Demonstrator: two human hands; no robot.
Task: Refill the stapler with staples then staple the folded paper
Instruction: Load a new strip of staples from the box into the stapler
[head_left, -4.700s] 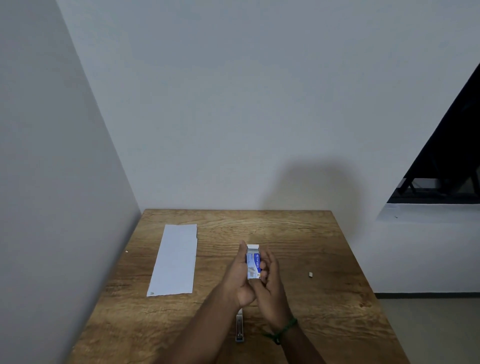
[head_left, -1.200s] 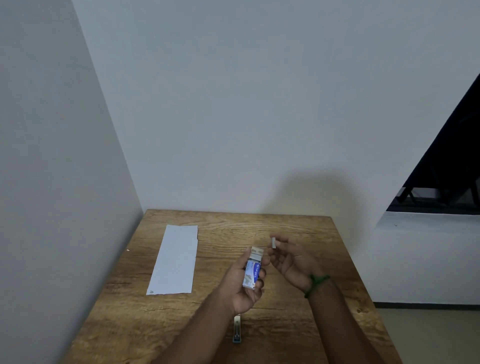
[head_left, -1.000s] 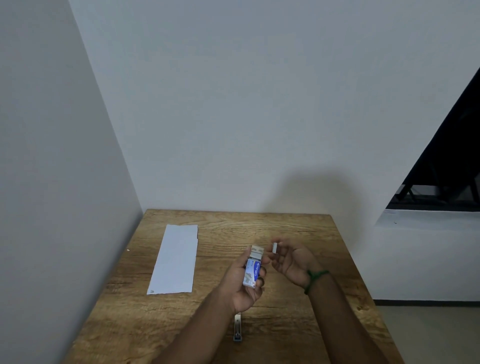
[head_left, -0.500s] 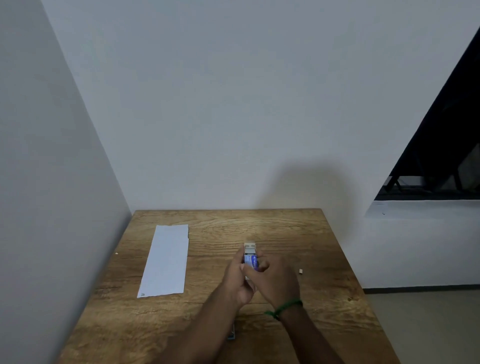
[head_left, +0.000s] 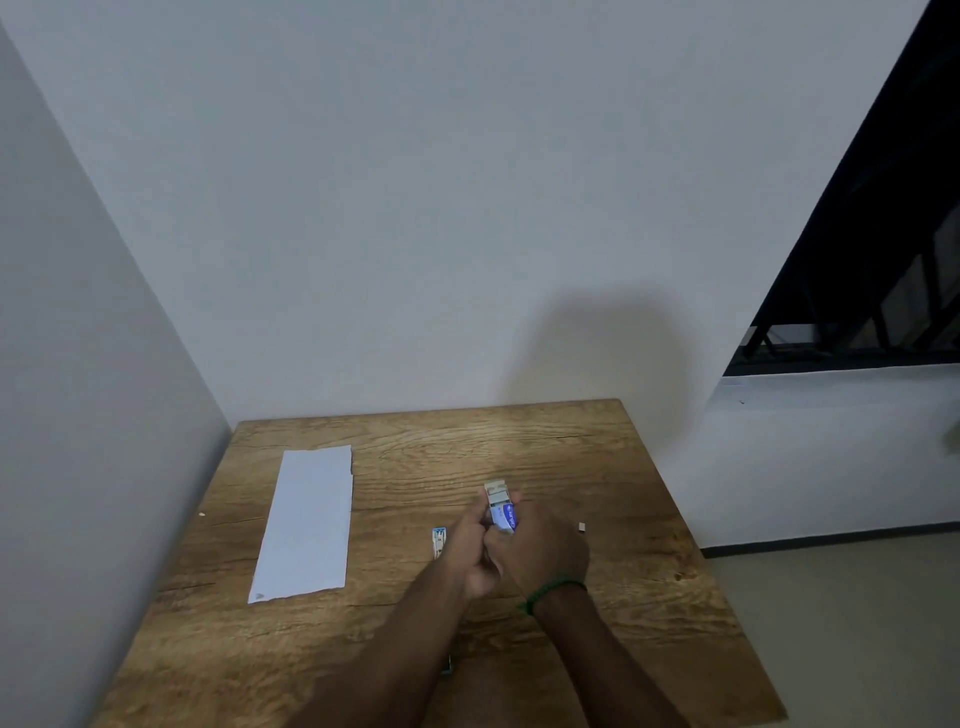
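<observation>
The two hands are together, both holding the box of staples (head_left: 503, 514) over the tabletop (head_left: 649, 597). The left hand (head_left: 470, 551) grips its side and the right hand (head_left: 540, 548) curls over its lower part. The step looks like getting staples out. It goes best if one hand keeps the box steady while the other pulls slowly, so nothing spills. The pale tray (head_left: 496, 491) sticks out of the box top; what is in it is too small to see. The stapler (head_left: 439, 540) lies just left of the box, partly under the left arm. The folded paper (head_left: 306, 519) lies farther left. A little white piece (head_left: 582, 527) sits right of the box.
</observation>
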